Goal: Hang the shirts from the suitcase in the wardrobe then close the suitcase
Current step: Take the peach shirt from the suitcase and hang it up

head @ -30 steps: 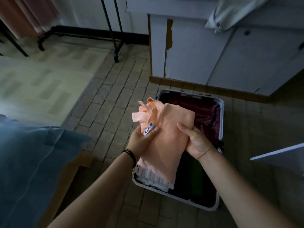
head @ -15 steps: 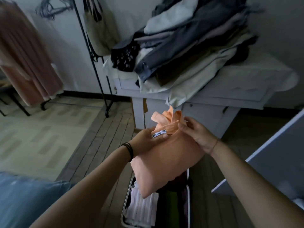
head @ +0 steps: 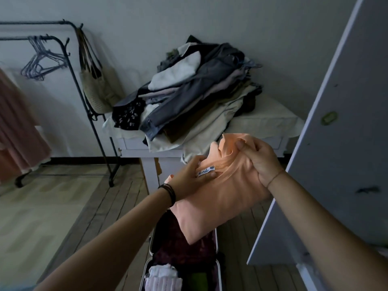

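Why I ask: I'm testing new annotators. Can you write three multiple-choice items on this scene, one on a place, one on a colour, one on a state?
1. Where do the empty hangers hang? A. on the clothes rack at the left B. on the table C. on the floor
2. What colour is the shirt held by the left hand and right hand? A. green B. peach C. black
3. The suitcase is: A. shut B. open C. standing zipped
Answers: 1 A, they hang from the rack's rail; 2 B, its cloth is pale peach; 3 B, folded clothes show inside it.
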